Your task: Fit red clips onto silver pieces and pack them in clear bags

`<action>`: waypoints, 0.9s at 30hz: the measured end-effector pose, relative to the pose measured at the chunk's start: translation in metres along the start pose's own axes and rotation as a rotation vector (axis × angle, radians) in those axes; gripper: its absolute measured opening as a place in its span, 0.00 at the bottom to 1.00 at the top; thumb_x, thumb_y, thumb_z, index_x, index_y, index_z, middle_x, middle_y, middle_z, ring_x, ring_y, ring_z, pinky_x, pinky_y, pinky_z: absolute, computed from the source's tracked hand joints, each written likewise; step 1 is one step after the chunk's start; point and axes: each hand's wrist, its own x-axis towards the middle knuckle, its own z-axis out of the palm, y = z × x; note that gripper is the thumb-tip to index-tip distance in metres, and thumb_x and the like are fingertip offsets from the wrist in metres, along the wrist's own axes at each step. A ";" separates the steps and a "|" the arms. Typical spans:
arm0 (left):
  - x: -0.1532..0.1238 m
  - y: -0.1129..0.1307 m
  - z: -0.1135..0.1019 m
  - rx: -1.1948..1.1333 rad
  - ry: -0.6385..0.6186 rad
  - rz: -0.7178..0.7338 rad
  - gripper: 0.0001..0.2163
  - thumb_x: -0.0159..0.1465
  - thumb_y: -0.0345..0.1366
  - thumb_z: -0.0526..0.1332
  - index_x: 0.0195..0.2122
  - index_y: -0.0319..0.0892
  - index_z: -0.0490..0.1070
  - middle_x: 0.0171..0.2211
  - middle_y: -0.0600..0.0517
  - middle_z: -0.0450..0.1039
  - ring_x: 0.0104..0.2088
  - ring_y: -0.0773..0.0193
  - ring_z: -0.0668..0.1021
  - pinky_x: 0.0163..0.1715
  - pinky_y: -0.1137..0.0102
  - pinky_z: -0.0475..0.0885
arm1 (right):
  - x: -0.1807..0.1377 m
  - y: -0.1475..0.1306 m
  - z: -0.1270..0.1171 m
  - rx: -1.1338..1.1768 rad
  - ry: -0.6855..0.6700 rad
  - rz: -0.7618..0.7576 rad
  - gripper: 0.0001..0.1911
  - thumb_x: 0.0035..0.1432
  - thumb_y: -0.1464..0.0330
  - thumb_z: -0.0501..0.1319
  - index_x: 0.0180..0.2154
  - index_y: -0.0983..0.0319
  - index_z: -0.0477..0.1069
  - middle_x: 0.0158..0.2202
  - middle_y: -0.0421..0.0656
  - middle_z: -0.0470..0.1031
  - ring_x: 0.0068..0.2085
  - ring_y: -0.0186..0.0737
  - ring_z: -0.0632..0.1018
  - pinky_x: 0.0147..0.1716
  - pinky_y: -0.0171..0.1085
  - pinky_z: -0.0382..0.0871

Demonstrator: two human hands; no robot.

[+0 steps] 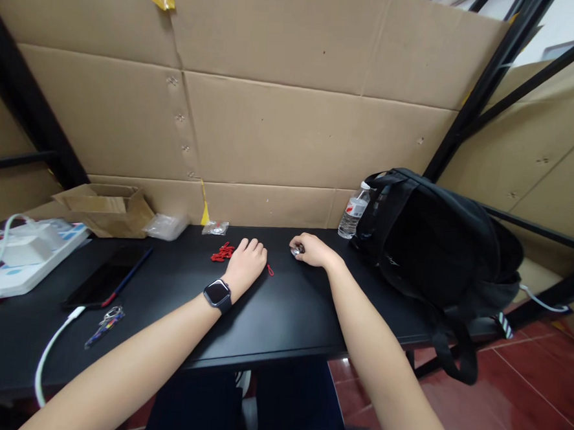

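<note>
My left hand (246,264), with a dark smartwatch on its wrist, is palm down on the black table. Its fingers curl under, and a red cord loop (270,270) sticks out on the thumb side. What else lies beneath the palm is hidden. Just left of that hand is a small pile of red cords (222,252). My right hand (313,250) rests farther right, thumb and fingers closed on a small shiny silver metal piece (295,249), too small to make out further.
A black backpack (435,243) and a water bottle (354,211) stand at right. Along the back are a brown paper bag (105,209), clear plastic bags (166,226) and cardboard walls. At left lie a phone (105,276), a keychain (105,326) and a white power strip (36,258) with cables.
</note>
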 end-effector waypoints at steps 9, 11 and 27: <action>0.000 -0.002 0.000 -0.007 -0.018 0.000 0.15 0.69 0.23 0.48 0.37 0.37 0.75 0.37 0.38 0.73 0.46 0.48 0.71 0.50 0.54 0.61 | 0.001 0.003 0.003 0.001 -0.015 -0.005 0.17 0.50 0.76 0.69 0.44 0.60 0.77 0.42 0.45 0.76 0.42 0.40 0.77 0.43 0.32 0.66; 0.000 -0.001 0.000 -0.023 -0.016 -0.002 0.15 0.69 0.23 0.48 0.37 0.36 0.76 0.37 0.37 0.74 0.46 0.47 0.70 0.50 0.53 0.61 | 0.002 0.003 0.003 -0.001 -0.013 -0.001 0.16 0.50 0.75 0.69 0.43 0.60 0.77 0.42 0.45 0.76 0.42 0.40 0.77 0.43 0.32 0.66; -0.011 -0.050 -0.020 -0.115 -0.114 -0.042 0.01 0.61 0.31 0.66 0.33 0.42 0.78 0.45 0.41 0.74 0.55 0.42 0.67 0.53 0.50 0.59 | 0.000 0.001 -0.002 0.021 -0.027 -0.008 0.14 0.50 0.77 0.67 0.40 0.61 0.77 0.40 0.44 0.77 0.40 0.38 0.77 0.41 0.32 0.66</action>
